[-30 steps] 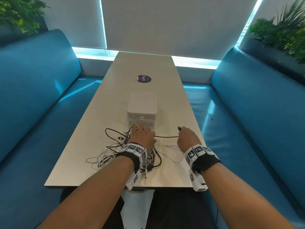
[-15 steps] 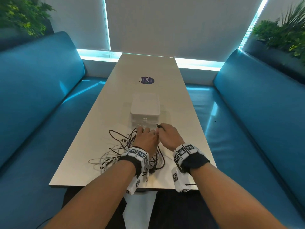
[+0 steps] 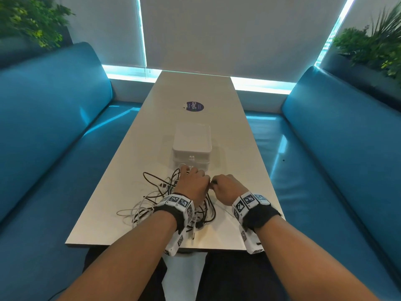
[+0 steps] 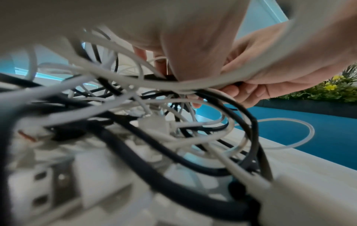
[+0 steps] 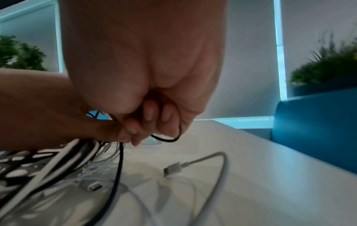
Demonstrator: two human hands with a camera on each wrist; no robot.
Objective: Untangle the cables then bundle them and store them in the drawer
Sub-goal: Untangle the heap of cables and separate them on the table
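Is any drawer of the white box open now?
No, both drawer fronts of the white box sit flush, and the cables lie on the table.

Pale table (image 3: 238,131): tangled cables (image 3: 152,200) at near end, white drawer box (image 3: 192,141) mid-table, round sticker (image 3: 194,106) beyond

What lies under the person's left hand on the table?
Under the left hand lies a tangle of black and white cables on the table. The hand and wristband cover the tangle's middle, so how those strands cross cannot be seen.

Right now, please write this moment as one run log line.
stage: untangling | left hand: grips tangled black and white cables | right hand: pinches thin black cable | white plastic drawer box: shut
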